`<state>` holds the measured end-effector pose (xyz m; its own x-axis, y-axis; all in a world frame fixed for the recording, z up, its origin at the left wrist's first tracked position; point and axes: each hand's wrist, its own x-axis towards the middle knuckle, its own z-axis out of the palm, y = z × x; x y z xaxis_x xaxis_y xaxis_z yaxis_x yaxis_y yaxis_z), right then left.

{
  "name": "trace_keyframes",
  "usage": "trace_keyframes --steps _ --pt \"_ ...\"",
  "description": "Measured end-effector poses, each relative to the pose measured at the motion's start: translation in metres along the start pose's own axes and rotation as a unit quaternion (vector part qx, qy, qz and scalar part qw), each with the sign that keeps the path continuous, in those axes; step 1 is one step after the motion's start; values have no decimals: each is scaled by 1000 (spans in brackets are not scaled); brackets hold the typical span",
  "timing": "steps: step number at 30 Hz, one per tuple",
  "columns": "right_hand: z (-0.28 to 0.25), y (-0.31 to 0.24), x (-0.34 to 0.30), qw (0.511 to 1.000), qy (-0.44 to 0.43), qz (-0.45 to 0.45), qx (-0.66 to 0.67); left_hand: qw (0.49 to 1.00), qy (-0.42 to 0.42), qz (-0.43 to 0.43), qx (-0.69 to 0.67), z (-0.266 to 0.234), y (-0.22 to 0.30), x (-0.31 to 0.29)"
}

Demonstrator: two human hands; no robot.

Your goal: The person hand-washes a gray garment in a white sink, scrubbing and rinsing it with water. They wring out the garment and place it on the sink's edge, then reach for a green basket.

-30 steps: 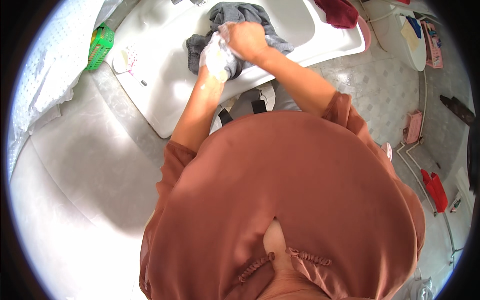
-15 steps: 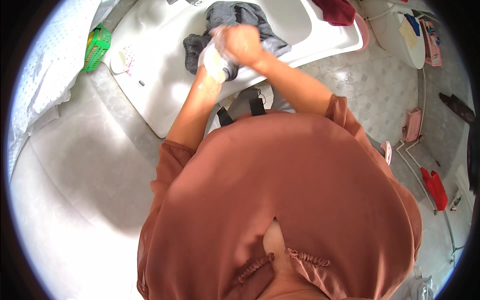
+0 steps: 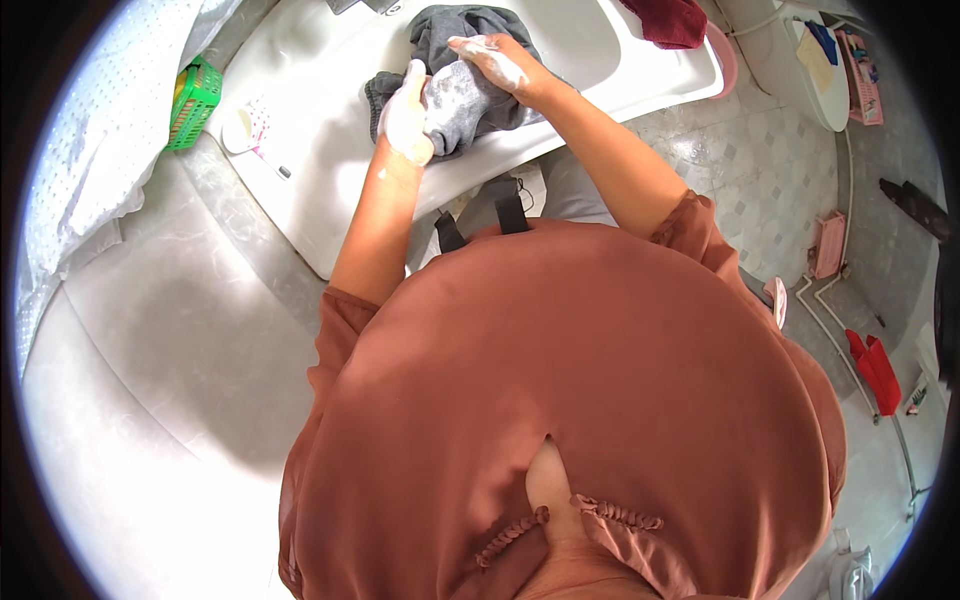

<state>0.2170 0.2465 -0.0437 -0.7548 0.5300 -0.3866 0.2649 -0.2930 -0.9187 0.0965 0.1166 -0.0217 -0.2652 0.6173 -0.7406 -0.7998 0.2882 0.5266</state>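
Left hand (image 3: 404,115), foamy, closed around grey garment (image 3: 462,112); right hand (image 3: 500,66), also foamy, open atop it.

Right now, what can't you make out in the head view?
All head view:
- Left hand: some fingers hidden by the grey cloth.
- Grey cloth: full shape lost in its folds and under the right hand.
- Maroon cloth: cut off by the upper edge.
- Green basket: contents mostly hidden by its wall.
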Motion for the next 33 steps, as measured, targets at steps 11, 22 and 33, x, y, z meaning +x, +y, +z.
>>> trace_keyframes --steps 11,22,33 --pt "5 -14 -21 998 -9 -10 57 970 -60 98 214 -6 16 -25" --pt "10 0 -14 998 40 -31 49 971 -67 97 208 15 21 -44" --pt "13 0 -17 997 57 -4 60 962 -76 110 240 15 19 -45"
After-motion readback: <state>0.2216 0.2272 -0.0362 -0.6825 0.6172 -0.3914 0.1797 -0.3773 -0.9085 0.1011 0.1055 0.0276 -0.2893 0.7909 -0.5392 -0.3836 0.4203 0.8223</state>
